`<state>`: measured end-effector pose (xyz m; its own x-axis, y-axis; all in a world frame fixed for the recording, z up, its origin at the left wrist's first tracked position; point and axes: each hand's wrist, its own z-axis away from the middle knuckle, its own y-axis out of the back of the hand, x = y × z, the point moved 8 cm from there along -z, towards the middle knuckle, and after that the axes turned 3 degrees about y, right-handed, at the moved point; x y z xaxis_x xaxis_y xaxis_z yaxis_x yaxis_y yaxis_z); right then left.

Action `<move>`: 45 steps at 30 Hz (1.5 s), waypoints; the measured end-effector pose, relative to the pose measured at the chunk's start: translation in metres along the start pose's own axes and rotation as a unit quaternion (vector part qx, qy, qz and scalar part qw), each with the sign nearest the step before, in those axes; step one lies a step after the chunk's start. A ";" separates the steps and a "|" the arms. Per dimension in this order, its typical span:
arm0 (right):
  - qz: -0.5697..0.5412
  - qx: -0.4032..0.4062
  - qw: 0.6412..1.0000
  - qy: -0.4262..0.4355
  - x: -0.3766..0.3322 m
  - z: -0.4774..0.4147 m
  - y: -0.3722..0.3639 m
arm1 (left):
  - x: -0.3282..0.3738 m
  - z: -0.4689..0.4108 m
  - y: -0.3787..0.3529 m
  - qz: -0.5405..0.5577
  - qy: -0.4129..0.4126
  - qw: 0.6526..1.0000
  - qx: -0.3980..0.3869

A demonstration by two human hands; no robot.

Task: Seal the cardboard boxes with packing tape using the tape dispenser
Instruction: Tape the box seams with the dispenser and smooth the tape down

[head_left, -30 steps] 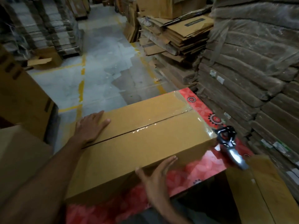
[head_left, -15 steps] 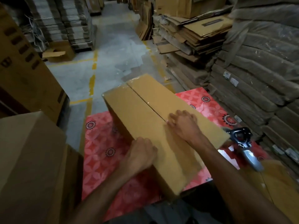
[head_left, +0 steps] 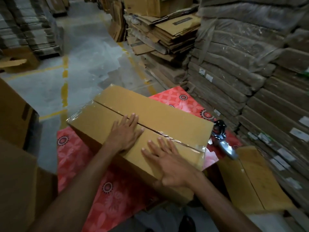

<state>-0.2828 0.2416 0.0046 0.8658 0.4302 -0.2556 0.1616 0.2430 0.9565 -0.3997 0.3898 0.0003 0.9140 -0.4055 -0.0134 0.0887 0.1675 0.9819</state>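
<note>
Warehouse aisle, red mat: smoothing tape onto the box.
Left hand and right hand lie flat, gripping nothing; dispenser waits right of the right hand, likely the next grab.

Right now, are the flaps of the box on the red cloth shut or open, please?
Shut: the box flaps lie flat, meeting at the centre seam, where clear tape glints.

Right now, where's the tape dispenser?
In the head view, the tape dispenser lies on the red patterned cloth at the right, just past the right end of the cardboard box, in front of the stacked cardboard bundles.
</note>
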 end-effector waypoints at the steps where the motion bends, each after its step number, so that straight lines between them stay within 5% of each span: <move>1: -0.001 -0.004 1.000 0.014 0.007 0.001 0.002 | 0.000 0.004 -0.002 -0.004 0.019 1.000 -0.006; 6: -0.021 -0.026 0.996 0.081 0.041 0.010 0.015 | 0.006 0.038 -0.002 -0.038 0.122 0.992 -0.008; 12: -0.029 0.067 0.997 0.009 0.116 0.029 0.023 | 0.025 0.072 -0.003 -0.089 0.231 0.969 0.013; 18: 0.015 0.192 0.981 0.023 0.139 0.021 0.026 | 0.091 0.021 0.001 0.046 -0.009 0.998 0.035; 21: -0.072 0.360 0.930 -0.015 0.168 0.041 0.041 | 0.118 -0.008 0.007 0.054 -0.069 0.996 0.030; 24: -0.278 0.506 0.787 -0.217 0.248 0.095 0.017 | 0.130 -0.027 0.009 0.060 -0.071 0.995 0.038; 26: -0.283 0.448 0.754 -0.387 0.304 0.118 -0.027 | 0.133 -0.034 0.008 0.057 -0.064 0.995 0.048; 28: -0.223 0.262 0.799 -0.493 0.347 0.122 -0.078 | 0.136 -0.040 0.008 0.052 -0.064 0.995 0.054; 30: -0.228 0.135 0.815 -0.515 0.375 0.120 -0.125 | 0.140 -0.044 0.008 0.049 -0.069 0.995 0.055; 34: -0.167 0.087 0.849 -0.493 0.395 0.103 -0.147 | 0.145 -0.048 0.008 0.051 -0.071 0.995 0.050; 40: -0.291 0.117 0.792 -0.524 0.399 0.102 -0.100 | 0.149 -0.045 0.010 0.054 -0.076 0.994 0.058; 45: -0.584 0.215 0.636 -0.458 0.360 0.090 -0.024 | 0.151 -0.061 0.044 0.121 -0.058 0.984 0.118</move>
<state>0.0679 0.3124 -0.0974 -0.0815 -0.5584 -0.8255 0.8908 -0.4124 0.1910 -0.2338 0.3905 0.0304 0.8442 -0.4817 0.2353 -0.2340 0.0638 0.9701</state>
